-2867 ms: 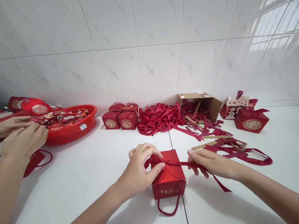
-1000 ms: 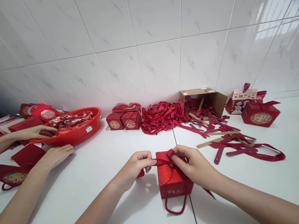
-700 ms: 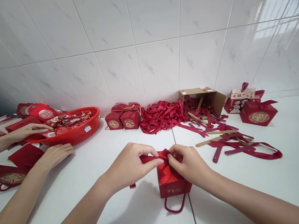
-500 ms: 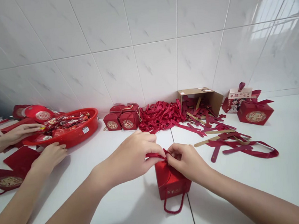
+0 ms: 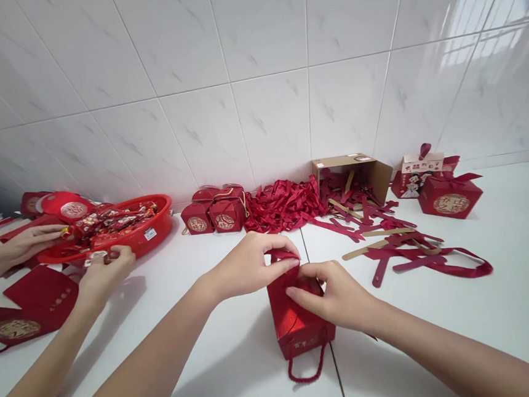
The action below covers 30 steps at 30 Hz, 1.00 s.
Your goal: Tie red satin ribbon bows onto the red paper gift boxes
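Observation:
A small red gift box (image 5: 297, 328) with a cord handle stands on the white counter in front of me. A dark red ribbon (image 5: 288, 259) lies across its top. My left hand (image 5: 252, 264) pinches the ribbon from the left above the box. On the right side of the box top, my right hand (image 5: 335, 294) has its fingers closed on the ribbon. Both hands meet over the box, hiding the knot.
Another person's hands (image 5: 100, 278) work at the left beside a red basin (image 5: 155, 223) of sweets and flat red boxes (image 5: 36, 292). Folded red boxes (image 5: 213, 215), a ribbon heap (image 5: 284, 206), a tipped cardboard box (image 5: 373, 173) and finished gift boxes (image 5: 450, 198) line the tiled wall.
My hands came together over the box and worked the ribbon on its top; my left hand rose above it. The other person's near hand picked something up by the basin.

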Tool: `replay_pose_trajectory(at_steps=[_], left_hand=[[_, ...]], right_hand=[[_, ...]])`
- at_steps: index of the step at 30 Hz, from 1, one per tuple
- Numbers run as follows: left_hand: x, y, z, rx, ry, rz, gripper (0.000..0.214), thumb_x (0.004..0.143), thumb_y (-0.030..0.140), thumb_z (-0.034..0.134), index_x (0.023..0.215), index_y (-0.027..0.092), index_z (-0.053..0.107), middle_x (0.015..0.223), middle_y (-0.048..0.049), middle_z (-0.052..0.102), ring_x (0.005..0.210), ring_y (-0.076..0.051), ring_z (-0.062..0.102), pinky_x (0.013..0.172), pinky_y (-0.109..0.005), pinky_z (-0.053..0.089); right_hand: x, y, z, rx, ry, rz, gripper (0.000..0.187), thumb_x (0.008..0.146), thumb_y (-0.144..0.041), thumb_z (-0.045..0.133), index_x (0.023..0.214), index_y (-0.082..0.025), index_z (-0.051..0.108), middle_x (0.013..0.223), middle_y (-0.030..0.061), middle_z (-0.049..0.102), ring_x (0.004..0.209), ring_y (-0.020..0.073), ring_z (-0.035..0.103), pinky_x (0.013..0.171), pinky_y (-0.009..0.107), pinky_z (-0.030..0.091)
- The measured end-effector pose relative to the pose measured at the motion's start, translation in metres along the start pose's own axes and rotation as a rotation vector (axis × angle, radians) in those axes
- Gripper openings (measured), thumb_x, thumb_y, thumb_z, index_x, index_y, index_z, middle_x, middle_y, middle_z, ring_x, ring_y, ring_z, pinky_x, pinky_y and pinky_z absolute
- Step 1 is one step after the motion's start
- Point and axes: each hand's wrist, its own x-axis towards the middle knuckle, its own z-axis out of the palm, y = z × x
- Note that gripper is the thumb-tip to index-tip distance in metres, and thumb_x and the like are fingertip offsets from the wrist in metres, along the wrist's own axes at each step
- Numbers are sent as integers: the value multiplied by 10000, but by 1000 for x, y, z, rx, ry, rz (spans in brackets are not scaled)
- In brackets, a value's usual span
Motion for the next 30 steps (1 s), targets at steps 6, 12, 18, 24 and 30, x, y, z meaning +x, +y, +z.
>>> replay_pose_trajectory(at_steps=[6,12,18,24,30], left_hand=[[16,-16,7,83,347,-40,137,775,232,618,896,195,565,879,-11,619,813,-160,554,746,-282,449],[-8,-25,13,-38,266,-192,238,848,371,551,713,179,585,752,-10,616,738,-158,555,714,-293,453],[-34,-24,30,-335,167,-293,150,790,298,646,864,185,711,889,-27,721,862,-186,638,819,-295,487],[-43,-26,51,-365,319,-223,125,879,270,529,841,182,608,924,-25,677,912,-171,623,855,-298,474],[-47,-24,65,-319,335,-177,59,893,244,488,862,198,509,898,-14,632,879,-159,595,821,-303,473]], right_hand=[[4,7,5,14,64,44,422,867,-462,469,566,-167,478,549,-16,453,532,103,350,504,239,296],[5,12,7,76,78,66,430,882,-462,447,563,-184,375,549,-38,333,533,95,289,488,238,241],[4,11,7,138,53,80,426,896,-456,409,575,-175,414,549,-38,326,528,92,279,486,240,234],[4,13,12,124,180,70,318,874,-401,474,643,-188,421,547,-45,401,525,96,326,499,236,260],[3,16,15,226,233,40,220,860,-337,546,856,-232,353,547,-83,543,510,102,419,528,212,331]])
